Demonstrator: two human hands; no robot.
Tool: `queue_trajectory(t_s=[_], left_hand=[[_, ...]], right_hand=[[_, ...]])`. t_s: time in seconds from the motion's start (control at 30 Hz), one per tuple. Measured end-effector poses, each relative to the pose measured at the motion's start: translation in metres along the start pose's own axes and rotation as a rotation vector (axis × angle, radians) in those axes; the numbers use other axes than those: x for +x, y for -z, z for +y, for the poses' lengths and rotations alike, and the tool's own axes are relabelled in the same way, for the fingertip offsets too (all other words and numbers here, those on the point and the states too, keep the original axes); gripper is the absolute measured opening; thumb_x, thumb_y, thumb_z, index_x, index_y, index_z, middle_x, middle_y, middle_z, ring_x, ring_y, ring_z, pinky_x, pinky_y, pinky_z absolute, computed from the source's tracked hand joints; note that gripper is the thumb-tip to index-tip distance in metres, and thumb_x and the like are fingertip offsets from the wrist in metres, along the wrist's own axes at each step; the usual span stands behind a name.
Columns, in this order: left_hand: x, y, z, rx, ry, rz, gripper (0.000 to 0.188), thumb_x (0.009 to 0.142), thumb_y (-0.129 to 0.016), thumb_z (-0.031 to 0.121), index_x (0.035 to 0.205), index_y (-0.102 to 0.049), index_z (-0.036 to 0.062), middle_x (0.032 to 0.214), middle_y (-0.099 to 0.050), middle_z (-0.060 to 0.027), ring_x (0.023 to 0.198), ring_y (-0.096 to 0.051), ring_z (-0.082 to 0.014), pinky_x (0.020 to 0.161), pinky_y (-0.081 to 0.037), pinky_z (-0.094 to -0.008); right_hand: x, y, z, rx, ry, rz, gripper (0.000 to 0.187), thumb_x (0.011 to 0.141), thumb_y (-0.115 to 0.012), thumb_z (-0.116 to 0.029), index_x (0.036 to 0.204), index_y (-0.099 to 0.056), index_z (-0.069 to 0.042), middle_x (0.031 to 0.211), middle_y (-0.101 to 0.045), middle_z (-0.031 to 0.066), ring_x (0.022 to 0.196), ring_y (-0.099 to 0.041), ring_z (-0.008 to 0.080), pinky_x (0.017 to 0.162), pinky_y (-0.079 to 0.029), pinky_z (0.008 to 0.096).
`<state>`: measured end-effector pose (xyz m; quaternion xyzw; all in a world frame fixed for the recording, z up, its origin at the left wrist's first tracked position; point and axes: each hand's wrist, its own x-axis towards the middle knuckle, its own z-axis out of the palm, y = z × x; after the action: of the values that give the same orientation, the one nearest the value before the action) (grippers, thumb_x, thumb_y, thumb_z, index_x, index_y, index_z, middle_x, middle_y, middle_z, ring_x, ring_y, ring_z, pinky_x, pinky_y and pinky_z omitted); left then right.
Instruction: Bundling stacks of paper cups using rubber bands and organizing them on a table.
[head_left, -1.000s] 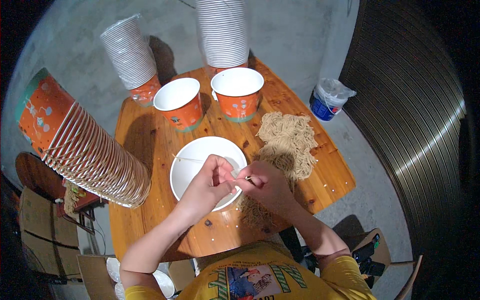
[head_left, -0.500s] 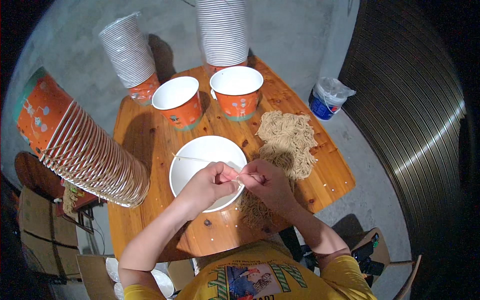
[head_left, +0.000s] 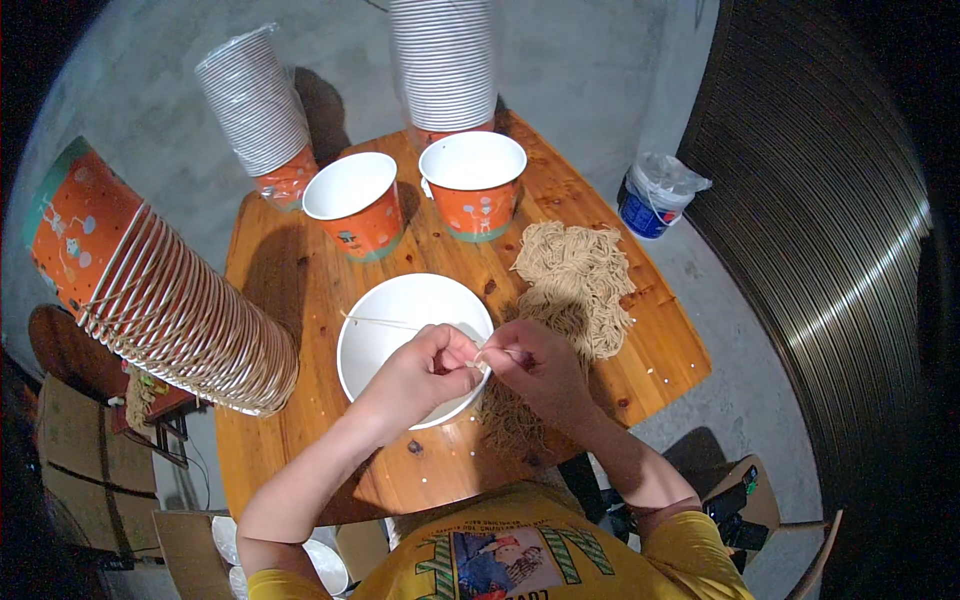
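A white-lined paper bucket [head_left: 385, 300] stands on the table right in front of me, its mouth facing up. A thin tan cord [head_left: 378, 322] stretches across its opening from the left rim. At the bucket's right rim, my left hand [head_left: 432, 368] pinches the cord between thumb and fingers. My right hand [head_left: 535, 368] is closed on the cord as well, fingertips almost touching the left ones. Whether a knot lies between them is too small to tell. A pile of loose tan cords [head_left: 575, 285] lies to the right, partly behind my right hand.
Two orange paper buckets [head_left: 368, 225] [head_left: 482, 205] stand at the far side of the wooden table [head_left: 640, 385]. Behind them rise plastic-wrapped bucket stacks [head_left: 255, 100] [head_left: 445, 65]. A tall stack of corded buckets [head_left: 190, 310] is at the left. A blue pail [head_left: 645, 212] sits on the floor.
Both hands stay almost in place, still pinching the cord at the right rim. The bucket has shifted very slightly toward me and left.
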<state>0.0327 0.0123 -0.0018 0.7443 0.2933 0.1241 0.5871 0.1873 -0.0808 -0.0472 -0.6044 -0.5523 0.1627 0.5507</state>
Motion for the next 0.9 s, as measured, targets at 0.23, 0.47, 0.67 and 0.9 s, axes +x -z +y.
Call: queue_trajectory(t_s=[0.23,0.47,0.67,0.9], left_hand=[[0.004,0.002,-0.008,-0.145,0.033,-0.064,0.014,0.081,-0.065,0.005,0.086,-0.052,0.0067,0.080,-0.049,0.0022,0.072,-0.047,-0.0066,0.069,-0.041,-0.0208],[-0.001,-0.001,0.003,0.313,-0.265,0.085,0.010,0.080,-0.060,0.002,0.083,-0.051,0.0042,0.079,-0.045,-0.0010,0.070,-0.044,-0.0075,0.067,-0.041,-0.0221],[0.000,-0.001,0.001,0.083,-0.142,0.036,0.010,0.083,-0.060,0.003,0.088,-0.052,0.0037,0.079,-0.051,0.0021,0.071,-0.046,-0.0058,0.067,-0.041,-0.0203],[0.001,-0.001,-0.002,-0.047,-0.085,-0.030,0.009,0.084,-0.060,0.003,0.090,-0.053,0.0037,0.079,-0.050,0.0043,0.072,-0.045,-0.0042,0.068,-0.041,-0.0188]], right_hand=[[0.000,0.001,0.003,-0.007,0.056,-0.018,0.012,0.081,-0.065,-0.014,0.086,-0.059,-0.004,0.073,-0.056,0.0036,0.061,-0.053,0.0112,0.057,-0.043,0.0261],[-0.002,0.002,0.002,-0.009,0.060,-0.017,0.012,0.081,-0.065,-0.013,0.086,-0.060,-0.004,0.074,-0.056,0.0040,0.063,-0.054,0.0104,0.058,-0.044,0.0254],[-0.003,0.002,0.003,0.018,0.115,-0.008,0.010,0.081,-0.065,-0.011,0.085,-0.060,-0.004,0.075,-0.056,0.0034,0.062,-0.052,0.0092,0.056,-0.043,0.0243],[-0.005,0.001,0.005,-0.001,0.123,-0.002,0.010,0.081,-0.065,-0.011,0.085,-0.060,-0.003,0.074,-0.055,0.0026,0.062,-0.050,0.0080,0.056,-0.042,0.0238]])
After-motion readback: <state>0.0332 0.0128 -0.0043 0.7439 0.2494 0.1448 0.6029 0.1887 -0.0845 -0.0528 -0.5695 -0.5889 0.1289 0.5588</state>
